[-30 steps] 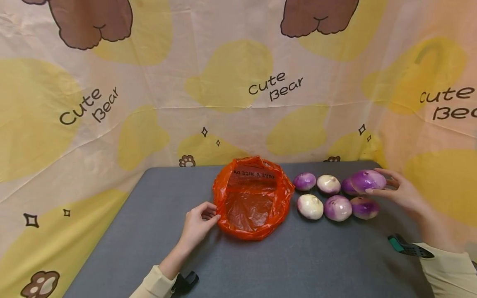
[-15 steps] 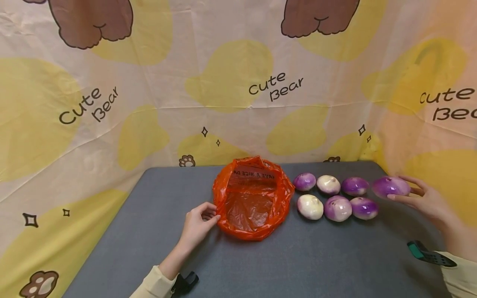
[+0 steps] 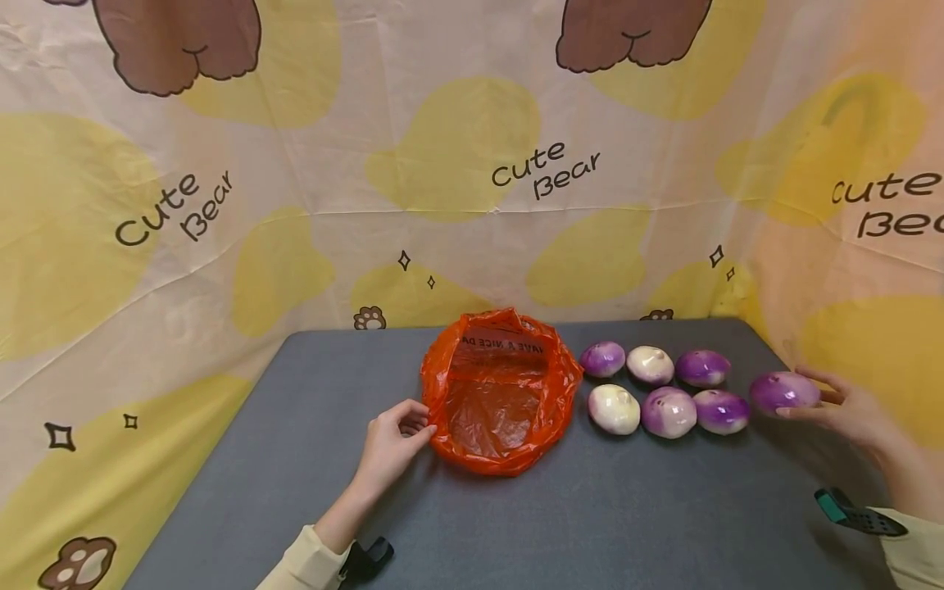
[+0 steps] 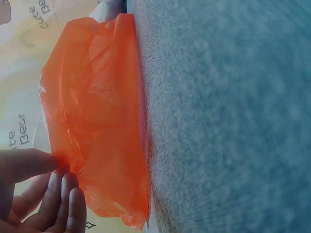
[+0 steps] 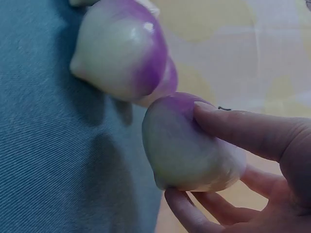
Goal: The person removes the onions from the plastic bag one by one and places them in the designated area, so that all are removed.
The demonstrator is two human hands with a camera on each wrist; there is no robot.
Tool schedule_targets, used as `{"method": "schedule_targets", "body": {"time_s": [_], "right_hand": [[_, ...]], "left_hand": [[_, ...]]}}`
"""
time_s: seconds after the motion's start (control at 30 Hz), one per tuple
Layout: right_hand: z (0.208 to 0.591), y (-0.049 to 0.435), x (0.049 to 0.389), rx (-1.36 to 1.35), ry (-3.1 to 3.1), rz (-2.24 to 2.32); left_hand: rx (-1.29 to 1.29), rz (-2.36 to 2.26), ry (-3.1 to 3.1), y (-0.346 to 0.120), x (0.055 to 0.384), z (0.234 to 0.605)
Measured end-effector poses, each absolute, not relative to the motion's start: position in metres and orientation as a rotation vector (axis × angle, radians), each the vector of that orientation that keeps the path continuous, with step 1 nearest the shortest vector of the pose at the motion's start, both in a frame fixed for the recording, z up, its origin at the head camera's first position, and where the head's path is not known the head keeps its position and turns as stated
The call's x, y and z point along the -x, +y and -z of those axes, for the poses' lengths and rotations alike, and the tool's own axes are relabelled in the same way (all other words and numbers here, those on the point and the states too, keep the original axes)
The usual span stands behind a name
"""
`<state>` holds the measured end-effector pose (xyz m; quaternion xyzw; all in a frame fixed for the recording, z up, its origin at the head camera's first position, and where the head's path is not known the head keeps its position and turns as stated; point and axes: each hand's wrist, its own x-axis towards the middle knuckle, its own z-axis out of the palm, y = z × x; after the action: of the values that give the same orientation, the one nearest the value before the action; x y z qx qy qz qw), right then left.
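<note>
An orange-red plastic bag [image 3: 509, 455] stands at the middle of the table, its mouth gaping upward. My left hand [image 3: 394, 438] pinches the left side of its rim; in the left wrist view thumb and fingertips meet on the plastic [image 4: 104, 121]. At the right, my right hand [image 3: 848, 414] grips a purple-and-white turnip [image 3: 785, 392] between thumb and fingers. The right wrist view shows this held turnip [image 5: 189, 150] with its pale side toward the camera, over the table edge. Several more turnips [image 3: 669, 412] lie in two rows between the bag and this hand.
The grey table [image 3: 553, 524] has its back edge against a hanging cloth [image 3: 457, 164] printed with bears. Nearest the held turnip are two purple ones [image 3: 722, 411] at the right end of the rows. One turnip [image 3: 602, 359] lies right beside the bag.
My right hand has carried its turnip rightward and a little nearer, away from above the back row, uncovering the turnip there. My left hand and the bag have stayed put.
</note>
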<state>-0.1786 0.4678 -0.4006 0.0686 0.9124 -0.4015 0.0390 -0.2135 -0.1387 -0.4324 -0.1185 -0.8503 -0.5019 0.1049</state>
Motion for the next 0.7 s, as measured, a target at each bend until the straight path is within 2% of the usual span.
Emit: {"method": "schedule_targets", "body": {"time_s": [0.33,0.7], "right_hand": [[0.412,0.474,0.18,-0.041,2.778,1.175],[0.414,0.473,0.181,-0.055,2.708,1.193]], "left_hand": [[0.367,1.465,-2.501,-0.139,0.213,0.433],[0.351,1.469,-2.504,-0.138,0.213,0.433]]}}
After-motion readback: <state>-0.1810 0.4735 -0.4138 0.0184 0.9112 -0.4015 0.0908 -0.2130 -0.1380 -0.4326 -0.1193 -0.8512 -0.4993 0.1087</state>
